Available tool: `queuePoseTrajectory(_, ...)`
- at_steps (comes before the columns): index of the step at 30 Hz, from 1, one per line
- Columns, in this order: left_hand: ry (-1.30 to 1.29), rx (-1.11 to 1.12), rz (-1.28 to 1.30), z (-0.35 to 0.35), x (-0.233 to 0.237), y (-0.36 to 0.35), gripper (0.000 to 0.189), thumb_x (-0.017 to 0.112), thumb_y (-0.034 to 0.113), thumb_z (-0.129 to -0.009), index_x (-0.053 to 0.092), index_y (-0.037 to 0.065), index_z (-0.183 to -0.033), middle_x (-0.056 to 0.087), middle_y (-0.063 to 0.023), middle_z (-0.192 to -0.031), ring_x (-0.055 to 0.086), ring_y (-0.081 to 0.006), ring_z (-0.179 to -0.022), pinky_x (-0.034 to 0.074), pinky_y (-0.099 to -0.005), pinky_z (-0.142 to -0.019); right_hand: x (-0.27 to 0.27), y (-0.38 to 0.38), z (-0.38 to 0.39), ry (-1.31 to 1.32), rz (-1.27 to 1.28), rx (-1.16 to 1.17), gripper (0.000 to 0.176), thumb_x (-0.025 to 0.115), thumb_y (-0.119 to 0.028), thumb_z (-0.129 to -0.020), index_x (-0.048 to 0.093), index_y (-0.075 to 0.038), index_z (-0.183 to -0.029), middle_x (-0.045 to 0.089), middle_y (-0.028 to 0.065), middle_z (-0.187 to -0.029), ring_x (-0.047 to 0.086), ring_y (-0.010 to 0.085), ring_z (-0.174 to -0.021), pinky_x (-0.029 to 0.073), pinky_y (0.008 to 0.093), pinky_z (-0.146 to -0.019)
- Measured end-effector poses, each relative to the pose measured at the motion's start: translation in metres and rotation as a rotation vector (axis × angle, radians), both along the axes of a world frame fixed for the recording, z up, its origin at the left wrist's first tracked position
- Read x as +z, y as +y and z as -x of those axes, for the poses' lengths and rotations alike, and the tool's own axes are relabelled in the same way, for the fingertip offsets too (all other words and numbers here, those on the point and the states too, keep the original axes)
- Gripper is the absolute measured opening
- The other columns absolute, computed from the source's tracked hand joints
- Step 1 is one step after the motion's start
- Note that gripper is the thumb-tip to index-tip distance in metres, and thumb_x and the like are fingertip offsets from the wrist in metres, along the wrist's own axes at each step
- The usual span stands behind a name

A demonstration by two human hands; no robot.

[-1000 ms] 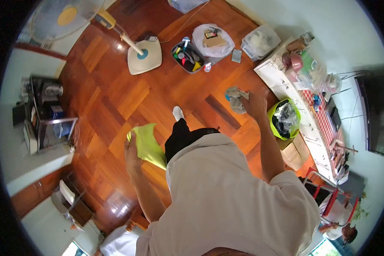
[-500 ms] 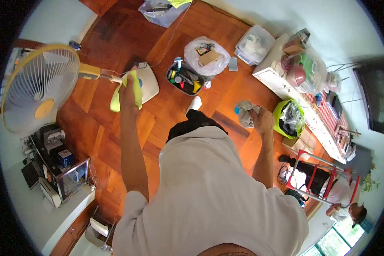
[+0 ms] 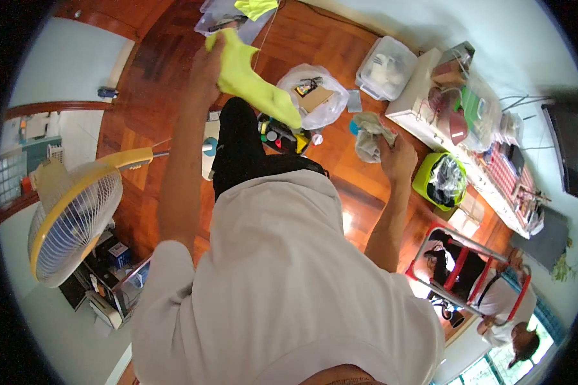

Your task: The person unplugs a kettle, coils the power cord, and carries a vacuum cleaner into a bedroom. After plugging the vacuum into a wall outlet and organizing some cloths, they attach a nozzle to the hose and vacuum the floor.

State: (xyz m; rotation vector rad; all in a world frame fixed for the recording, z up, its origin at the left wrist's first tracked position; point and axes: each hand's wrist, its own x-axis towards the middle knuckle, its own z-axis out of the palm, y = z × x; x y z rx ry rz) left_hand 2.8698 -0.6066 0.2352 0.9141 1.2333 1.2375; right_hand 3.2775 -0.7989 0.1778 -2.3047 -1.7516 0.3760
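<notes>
My left hand (image 3: 207,72) is raised at the upper left, its fingers closed on one end of a yellow-green cloth (image 3: 253,83). The rest of the cloth hangs loosely to the right, partly over a dark tool bin (image 3: 279,138). My right hand (image 3: 398,157) grips a crumpled grey-beige cloth (image 3: 368,146), with a small blue patch showing at its left edge. Between my arms, my black-trousered leg (image 3: 237,138) covers much of the fan's base (image 3: 209,157).
A yellow standing fan (image 3: 77,218) is at my left. A white plastic bag (image 3: 331,96), clear boxes (image 3: 386,67) and a lime-green bin (image 3: 440,183) stand on the wooden floor. At lower right, another person (image 3: 501,295) is beside a red-and-grey metal frame (image 3: 462,273).
My left hand has moved up and away from the fan base, carrying the yellow-green cloth, which has spread out. The view has shifted, and my leg has come forward. My right hand keeps its cloth.
</notes>
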Motion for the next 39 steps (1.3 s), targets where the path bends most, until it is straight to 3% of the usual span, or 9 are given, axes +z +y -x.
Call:
queuePoseTrajectory(10, -0.139, -0.253, 0.013, -0.109, -0.151, 0.201, 0.041, 0.056, 0.046, -0.1, 0.065, 0.021, -0.13, 0.065, -0.0005, -0.084, 0.059, -0.0109, -0.066, 0.051, -0.0319, -0.057, -0.024, 0.081, 0.034, 0.07, -0.034, -0.279, 0.041, 0.065, -0.041, -0.087, 0.07, -0.004, -0.104, 0.069, 0.0246, -0.086, 0.068, 0.0433, -0.083, 0.052, 0.0523, -0.071)
queuePoseTrajectory(16, 0.107, -0.117, -0.206, -0.167, -0.235, 0.32, 0.052, 0.05, 0.046, -0.102, 0.065, 0.002, -0.127, 0.072, -0.0093, -0.104, 0.066, -0.0167, -0.086, 0.052, -0.0324, -0.077, -0.061, 0.2, 0.074, 0.132, 0.042, -0.521, 0.041, 0.065, -0.04, -0.088, 0.068, -0.003, -0.106, 0.069, 0.0246, -0.088, 0.068, 0.0425, -0.084, 0.052, 0.0502, -0.071)
queuePoseTrajectory(19, 0.033, -0.164, 0.019, -0.157, -0.289, 0.385, 0.055, 0.047, 0.045, -0.103, 0.061, -0.001, -0.13, 0.071, -0.0147, -0.113, 0.067, -0.0208, -0.096, 0.052, -0.0347, -0.084, -0.074, 0.281, 0.105, 0.029, 0.178, -0.489, 0.038, 0.064, -0.039, -0.09, 0.065, -0.002, -0.099, 0.068, 0.0237, -0.083, 0.068, 0.0423, -0.081, 0.051, 0.0498, -0.07)
queuePoseTrajectory(22, -0.072, -0.022, 0.175, -0.134, -0.376, 0.441, 0.053, 0.045, 0.044, -0.105, 0.058, 0.0, -0.132, 0.069, -0.0166, -0.115, 0.067, -0.023, -0.099, 0.051, -0.0363, -0.087, -0.126, 0.367, 0.117, 0.014, 0.273, -0.459, 0.03, 0.067, -0.033, -0.09, 0.064, -0.003, -0.092, 0.068, 0.0226, -0.078, 0.068, 0.0424, -0.076, 0.052, 0.0479, -0.067)
queuePoseTrajectory(24, 0.303, -0.109, 0.391, -0.092, -0.447, 0.47, 0.053, 0.041, 0.044, -0.106, 0.057, 0.001, -0.132, 0.07, -0.0149, -0.112, 0.066, -0.0243, -0.099, 0.051, -0.0383, -0.088, -0.172, 0.409, 0.127, 0.118, 0.261, -0.441, 0.025, 0.069, -0.027, -0.09, 0.065, -0.003, -0.093, 0.068, 0.0204, -0.077, 0.069, 0.0389, -0.074, 0.052, 0.0448, -0.066)
queuePoseTrajectory(28, 0.05, -0.041, 0.358, -0.017, -0.7, 0.481, 0.062, 0.048, 0.049, -0.102, 0.045, -0.004, -0.135, 0.059, -0.0233, -0.127, 0.057, -0.0328, -0.121, 0.045, -0.0428, -0.104, -0.286, 0.483, 0.154, 0.242, 0.184, -0.389, 0.025, 0.067, -0.023, -0.092, 0.064, 0.001, -0.094, 0.066, 0.0186, -0.075, 0.066, 0.0321, -0.069, 0.049, 0.0406, -0.063)
queuePoseTrajectory(29, 0.943, -0.092, 0.624, -0.008, -0.726, 0.476, 0.063, 0.053, 0.044, -0.101, 0.041, -0.005, -0.138, 0.051, -0.03, -0.136, 0.049, -0.0389, -0.13, 0.041, -0.0467, -0.108, -0.315, 0.499, 0.161, 0.244, 0.207, -0.389, 0.025, 0.067, -0.023, -0.092, 0.064, 0.001, -0.094, 0.066, 0.0186, -0.075, 0.066, 0.0321, -0.069, 0.049, 0.0406, -0.063)
queuePoseTrajectory(30, 0.95, -0.097, 0.645, 0.004, -0.742, 0.473, 0.063, 0.053, 0.044, -0.101, 0.041, -0.005, -0.138, 0.051, -0.03, -0.136, 0.049, -0.0389, -0.13, 0.041, -0.0467, -0.108, -0.345, 0.513, 0.166, 0.233, 0.203, -0.376, 0.024, 0.069, -0.024, -0.09, 0.065, -0.001, -0.096, 0.068, 0.0184, -0.077, 0.069, 0.0316, -0.07, 0.052, 0.0397, -0.063)
queuePoseTrajectory(39, 1.096, -0.738, -0.565, -0.002, -0.852, 0.564, 0.04, 0.051, 0.031, -0.101, 0.055, 0.008, -0.134, 0.061, -0.0162, -0.127, 0.053, -0.0335, -0.123, 0.044, -0.051, -0.101, -0.529, 0.627, 0.203, 0.187, 0.137, -0.24, 0.028, 0.069, -0.029, -0.088, 0.065, -0.003, -0.096, 0.068, 0.0209, -0.077, 0.067, 0.0388, -0.071, 0.051, 0.0461, -0.063)
